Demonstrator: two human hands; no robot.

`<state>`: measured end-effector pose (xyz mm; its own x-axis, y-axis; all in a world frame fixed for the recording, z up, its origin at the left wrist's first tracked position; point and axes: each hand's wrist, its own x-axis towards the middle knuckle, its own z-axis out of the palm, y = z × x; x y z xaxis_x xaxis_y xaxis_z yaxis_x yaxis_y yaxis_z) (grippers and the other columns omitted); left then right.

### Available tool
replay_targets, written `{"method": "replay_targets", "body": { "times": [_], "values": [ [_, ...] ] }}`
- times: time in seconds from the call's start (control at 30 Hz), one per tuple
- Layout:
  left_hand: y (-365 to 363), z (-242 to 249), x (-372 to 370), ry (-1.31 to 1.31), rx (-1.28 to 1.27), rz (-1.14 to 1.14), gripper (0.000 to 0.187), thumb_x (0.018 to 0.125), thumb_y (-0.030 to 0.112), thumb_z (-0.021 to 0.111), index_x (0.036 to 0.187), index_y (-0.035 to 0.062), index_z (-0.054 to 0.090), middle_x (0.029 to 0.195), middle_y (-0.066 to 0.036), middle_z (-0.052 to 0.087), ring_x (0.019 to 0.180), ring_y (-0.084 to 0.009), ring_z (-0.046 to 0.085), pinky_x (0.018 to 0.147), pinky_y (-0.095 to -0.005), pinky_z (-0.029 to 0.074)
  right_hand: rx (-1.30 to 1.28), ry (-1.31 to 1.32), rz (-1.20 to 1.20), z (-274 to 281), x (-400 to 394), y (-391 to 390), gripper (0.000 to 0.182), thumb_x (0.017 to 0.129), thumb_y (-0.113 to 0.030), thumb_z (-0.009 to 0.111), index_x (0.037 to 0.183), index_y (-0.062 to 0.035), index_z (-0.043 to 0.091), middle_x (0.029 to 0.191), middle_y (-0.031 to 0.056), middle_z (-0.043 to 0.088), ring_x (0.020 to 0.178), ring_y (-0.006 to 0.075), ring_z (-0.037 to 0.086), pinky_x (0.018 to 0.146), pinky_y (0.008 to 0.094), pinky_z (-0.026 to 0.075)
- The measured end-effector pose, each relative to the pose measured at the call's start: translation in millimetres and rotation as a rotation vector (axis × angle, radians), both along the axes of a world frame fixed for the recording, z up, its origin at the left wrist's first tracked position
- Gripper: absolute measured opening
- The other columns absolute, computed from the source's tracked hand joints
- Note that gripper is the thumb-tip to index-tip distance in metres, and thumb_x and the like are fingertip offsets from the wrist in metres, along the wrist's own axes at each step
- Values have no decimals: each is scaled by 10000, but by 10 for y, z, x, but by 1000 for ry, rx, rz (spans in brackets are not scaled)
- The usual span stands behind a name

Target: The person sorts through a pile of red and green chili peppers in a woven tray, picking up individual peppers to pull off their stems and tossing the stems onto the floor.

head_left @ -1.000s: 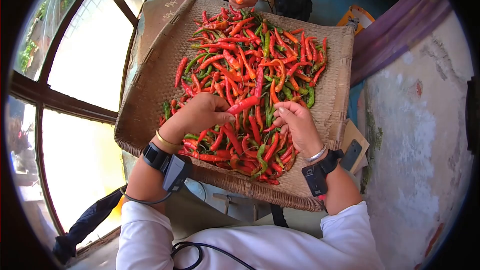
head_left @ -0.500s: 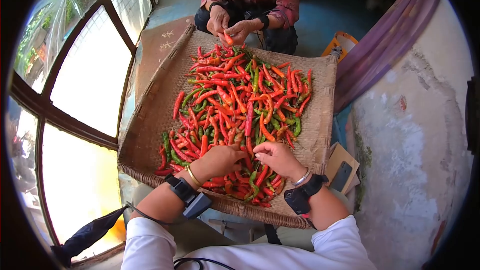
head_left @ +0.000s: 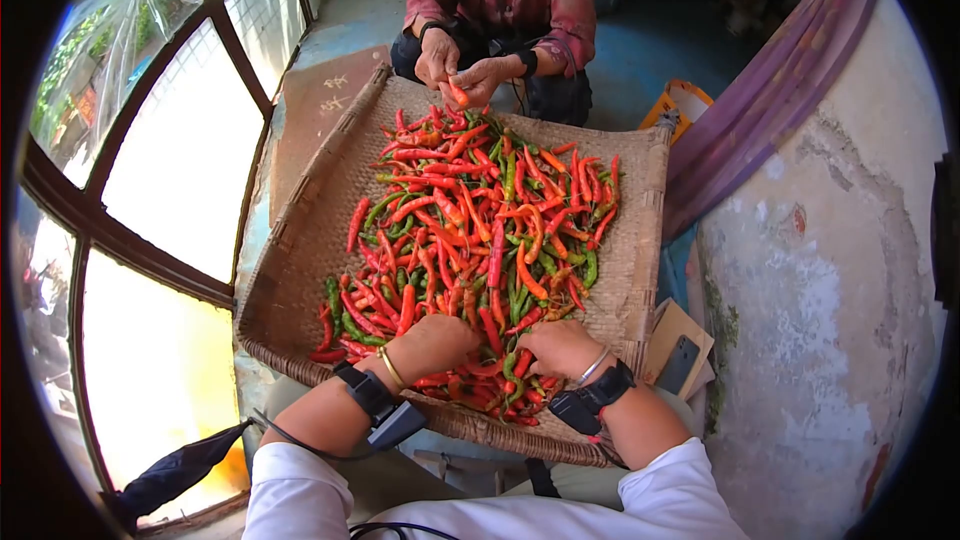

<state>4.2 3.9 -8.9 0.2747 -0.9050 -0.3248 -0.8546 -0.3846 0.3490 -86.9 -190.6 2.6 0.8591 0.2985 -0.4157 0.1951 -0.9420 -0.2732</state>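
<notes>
A wide woven basket tray [head_left: 300, 230] holds a heap of red, orange and green chili peppers [head_left: 470, 220]. My left hand [head_left: 435, 340] and my right hand [head_left: 560, 345] rest close together on the near edge of the heap, fingers curled down among the chilies. The fingertips are hidden, so I cannot tell whether either hand grips a chili. Both wrists carry black strapped devices. Across the tray another person's hands [head_left: 455, 65] pinch a small orange chili [head_left: 458, 93].
Large window panes [head_left: 170, 160] fill the left side. A rough plastered wall [head_left: 830, 270] rises on the right, with purple cloth [head_left: 770, 90] and a yellow object [head_left: 685, 100] behind. A phone [head_left: 680, 363] lies on a cardboard box beside the tray.
My hands have dropped from holding a red chili above the heap to the near edge of the pile. The view has tilted up, showing more of the other person.
</notes>
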Motion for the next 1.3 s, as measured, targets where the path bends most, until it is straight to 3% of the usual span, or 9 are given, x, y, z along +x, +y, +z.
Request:
{"method": "replay_targets", "body": {
  "times": [0.3,0.37,0.47,0.63,0.83,0.93,1.0,1.07,1.3],
  "values": [
    [14,86,15,42,-3,-2,162,688,225,599,760,82,626,696,-101,588,684,-277,587,595,-380,460,74,32,29,-161,-41,11,204,652,-213,637,794,-84,568,700,131,584,704,319,582,619,410,453],
    [28,42,27,59,-44,29,140,692,175,549,763,88,633,697,-112,596,684,-281,587,606,-383,460,20,164,31,17,-11,89,195,681,-100,547,867,-70,600,826,144,607,818,317,588,692,413,466],
    [14,66,50,111,-89,21,131,706,177,540,730,72,613,705,-111,591,684,-287,587,612,-391,467,-14,146,20,23,-30,125,194,690,-90,532,867,-67,608,818,145,609,824,307,590,688,405,468],
    [42,33,86,138,-166,139,121,727,141,519,753,56,601,671,-124,581,661,-293,574,614,-378,451,-64,70,90,-108,-28,115,184,652,-156,593,817,-76,595,696,113,597,717,300,596,616,416,456],
    [82,139,201,139,-133,189,115,720,142,536,752,46,591,672,-129,577,643,-301,563,609,-383,443,364,-19,20,100,85,14,170,683,-184,609,786,-50,594,638,100,582,611,235,582,558,351,443],
    [75,196,154,144,-172,142,128,715,137,573,777,25,583,714,-141,583,654,-288,570,611,-367,449,720,108,-208,188,84,42,200,799,-205,568,745,-13,562,567,3,506,528,69,482,501,230,396],
    [59,216,111,151,-266,113,144,718,127,596,803,13,579,739,-142,589,665,-266,583,613,-347,456,793,172,-323,147,84,90,224,803,-220,562,714,-15,554,558,30,526,516,91,510,488,251,398],
    [26,226,88,636,-408,222,183,742,108,628,874,-3,566,784,-101,603,703,-174,594,632,-291,465,896,224,-426,102,106,105,268,848,-229,510,680,-21,524,541,28,531,472,67,501,436,230,382],
    [-50,137,-40,1085,-361,434,167,818,137,580,921,8,559,758,-7,590,659,-83,542,610,-244,460,1246,318,-713,78,81,188,240,882,-237,455,763,-41,527,534,0,517,458,36,465,427,166,374]
  ]
}}
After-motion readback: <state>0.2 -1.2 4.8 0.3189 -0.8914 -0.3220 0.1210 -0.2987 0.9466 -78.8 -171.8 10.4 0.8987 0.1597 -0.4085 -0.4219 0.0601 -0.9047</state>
